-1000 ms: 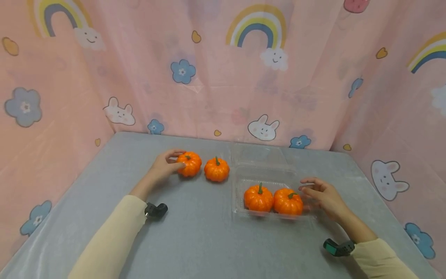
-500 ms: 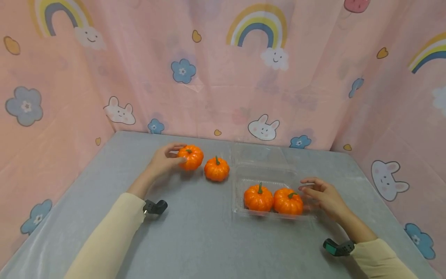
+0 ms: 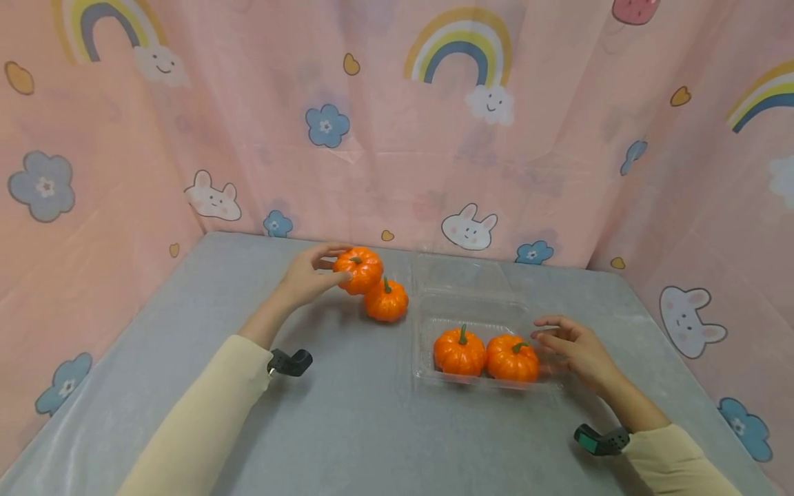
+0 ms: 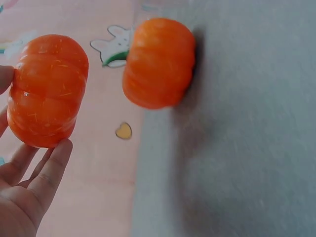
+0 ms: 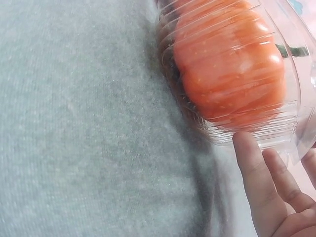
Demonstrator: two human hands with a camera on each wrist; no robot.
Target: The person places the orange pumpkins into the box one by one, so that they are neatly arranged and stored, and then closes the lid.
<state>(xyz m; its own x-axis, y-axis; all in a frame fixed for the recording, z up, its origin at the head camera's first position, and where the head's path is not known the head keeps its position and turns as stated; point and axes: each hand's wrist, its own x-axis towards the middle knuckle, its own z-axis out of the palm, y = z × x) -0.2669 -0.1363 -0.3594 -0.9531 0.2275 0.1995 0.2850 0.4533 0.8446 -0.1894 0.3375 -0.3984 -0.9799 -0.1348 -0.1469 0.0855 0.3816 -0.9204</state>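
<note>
In the head view my left hand (image 3: 304,277) grips a small orange pumpkin (image 3: 361,273) between thumb and fingers, raised off the table at the back left. Its lower edge overlaps a second pumpkin (image 3: 386,303), which stands stem-up on the cloth. The left wrist view shows thumb and fingertips on opposite sides of the held pumpkin (image 4: 48,91). Two more pumpkins, a left one (image 3: 460,353) and a right one (image 3: 512,358), sit side by side in a clear plastic box (image 3: 424,376). My right hand (image 3: 579,355) has loosely extended fingers, fingertips right at the box's right wall.
The box's clear lid (image 3: 462,275) lies folded back behind it. Grey cloth (image 3: 347,427) covers the table. A pink patterned curtain (image 3: 384,172) encloses the back and both sides.
My left hand has lifted its pumpkin off the cloth and carried it back and to the right, close over the standing pumpkin. My right hand and the box have stayed in place.
</note>
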